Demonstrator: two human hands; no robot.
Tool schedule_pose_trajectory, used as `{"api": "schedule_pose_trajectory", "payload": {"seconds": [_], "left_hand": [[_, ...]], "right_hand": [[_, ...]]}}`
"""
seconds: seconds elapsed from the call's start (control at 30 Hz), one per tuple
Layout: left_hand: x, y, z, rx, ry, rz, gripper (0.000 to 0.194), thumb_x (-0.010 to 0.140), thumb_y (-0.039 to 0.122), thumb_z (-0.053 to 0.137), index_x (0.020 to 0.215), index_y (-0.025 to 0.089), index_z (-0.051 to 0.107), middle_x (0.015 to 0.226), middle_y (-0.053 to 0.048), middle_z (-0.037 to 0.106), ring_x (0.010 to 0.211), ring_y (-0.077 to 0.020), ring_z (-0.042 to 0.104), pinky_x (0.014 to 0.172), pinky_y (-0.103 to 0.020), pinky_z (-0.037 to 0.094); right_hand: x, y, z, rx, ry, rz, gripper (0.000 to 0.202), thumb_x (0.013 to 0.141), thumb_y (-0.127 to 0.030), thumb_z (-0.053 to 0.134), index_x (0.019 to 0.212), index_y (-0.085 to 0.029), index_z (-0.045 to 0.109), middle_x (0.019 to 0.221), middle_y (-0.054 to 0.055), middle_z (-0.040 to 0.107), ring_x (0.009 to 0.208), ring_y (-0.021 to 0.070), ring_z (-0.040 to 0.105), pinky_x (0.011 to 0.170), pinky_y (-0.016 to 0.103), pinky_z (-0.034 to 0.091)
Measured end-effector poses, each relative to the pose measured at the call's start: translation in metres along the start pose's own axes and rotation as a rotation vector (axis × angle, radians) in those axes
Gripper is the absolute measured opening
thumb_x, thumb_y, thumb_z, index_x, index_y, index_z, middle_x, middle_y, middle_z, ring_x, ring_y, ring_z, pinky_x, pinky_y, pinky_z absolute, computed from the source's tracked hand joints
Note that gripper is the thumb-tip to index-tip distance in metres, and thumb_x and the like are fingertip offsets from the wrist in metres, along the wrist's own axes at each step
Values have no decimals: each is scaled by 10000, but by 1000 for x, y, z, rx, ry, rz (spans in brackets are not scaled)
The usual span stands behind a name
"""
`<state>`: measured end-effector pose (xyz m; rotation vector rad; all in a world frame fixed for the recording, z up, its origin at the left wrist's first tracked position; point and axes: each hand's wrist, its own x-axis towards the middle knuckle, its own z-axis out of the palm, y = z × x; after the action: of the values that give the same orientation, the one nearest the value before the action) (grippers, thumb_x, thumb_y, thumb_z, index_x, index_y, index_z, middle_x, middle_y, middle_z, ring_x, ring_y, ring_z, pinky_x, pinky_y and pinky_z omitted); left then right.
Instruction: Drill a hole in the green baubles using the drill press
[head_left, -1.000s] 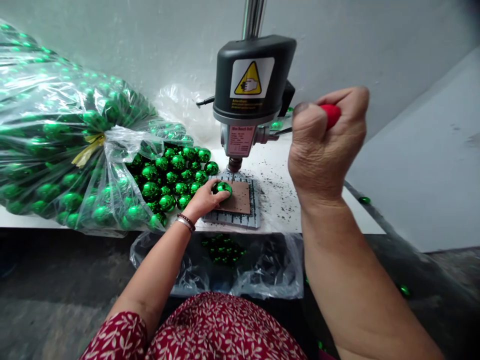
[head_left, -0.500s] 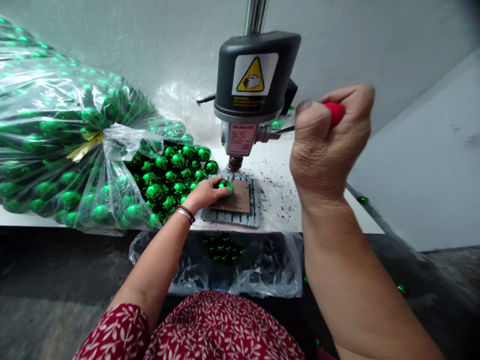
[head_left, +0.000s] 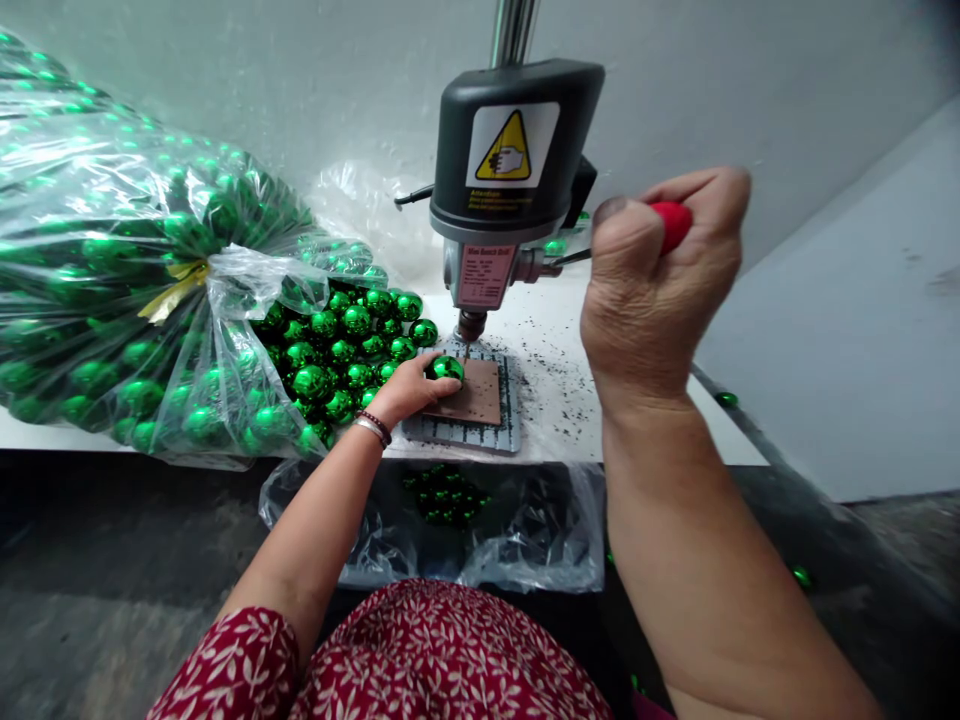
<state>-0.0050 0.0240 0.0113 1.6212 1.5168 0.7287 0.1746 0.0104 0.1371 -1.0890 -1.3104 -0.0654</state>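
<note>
My left hand [head_left: 410, 388] is closed around a shiny green ball [head_left: 448, 370], thumb across its near side. The ball is at the left part of a brown board [head_left: 478, 395], which lies on the grey slotted base [head_left: 508, 436] of a bench drill [head_left: 517, 150]. Just right of the ball, the thin drill bit points down from the chuck [head_left: 471, 325]; whether they touch I cannot tell. Up at the right, my right hand [head_left: 660, 280] is wrapped round the red knob [head_left: 676, 226] of the drill's feed lever.
Loose green balls [head_left: 356, 322] lie left of the drill, beside a large tied clear bag [head_left: 97, 290] full of them. Dark shavings litter the white table [head_left: 559, 340]. Below its front edge hangs an open plastic-lined container [head_left: 540, 560] with green balls inside.
My left hand has shifted the green ball very slightly left and up, away from the bit. My right hand stays on the red knob.
</note>
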Motion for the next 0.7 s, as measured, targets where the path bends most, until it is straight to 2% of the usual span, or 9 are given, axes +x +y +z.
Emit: {"api": "schedule_pose_trajectory", "payload": {"seconds": [0.13, 0.27, 0.4, 0.57, 0.7], "left_hand": [[-2, -9, -2, -206, -48, -62, 565, 768, 369, 634, 1288, 170, 534, 707, 29, 586, 528, -79, 504, 534, -210, 413], [3, -16, -4, -243, -66, -69, 642, 774, 395, 654, 1344, 169, 465, 659, 36, 565, 532, -83, 520, 522, -200, 402], [8, -22, -1, -252, -44, -43, 635, 784, 416, 661, 1341, 178, 473, 626, 34, 563, 528, -89, 522, 518, -200, 399], [5, -15, 2, -207, -8, -30, 618, 815, 421, 618, 1360, 165, 479, 581, 33, 551, 524, -100, 515, 489, -194, 371], [3, -5, 3, -153, -1, -63, 647, 797, 395, 624, 1379, 160, 468, 598, 27, 576, 515, -107, 523, 502, -211, 390]], "right_hand": [[1, -2, 1, 19, -1, 6, 174, 854, -275, 442, 791, -127, 377, 756, -40, 389, 705, -22, 378, 744, 170, 379], [6, -6, 2, 53, -7, 51, 164, 837, -239, 453, 766, -130, 353, 723, -59, 321, 672, -39, 320, 717, 136, 318], [21, -13, 3, 33, -64, 143, 207, 853, -205, 452, 720, -149, 304, 664, -63, 282, 630, -22, 265, 685, 150, 278], [57, -17, 11, -137, -167, 230, 316, 889, -242, 432, 659, -165, 229, 633, -53, 244, 631, 14, 174, 680, 207, 220], [76, -14, 18, -217, -220, 280, 300, 902, -275, 400, 660, -154, 271, 648, -48, 279, 642, 21, 140, 711, 222, 209]]}}
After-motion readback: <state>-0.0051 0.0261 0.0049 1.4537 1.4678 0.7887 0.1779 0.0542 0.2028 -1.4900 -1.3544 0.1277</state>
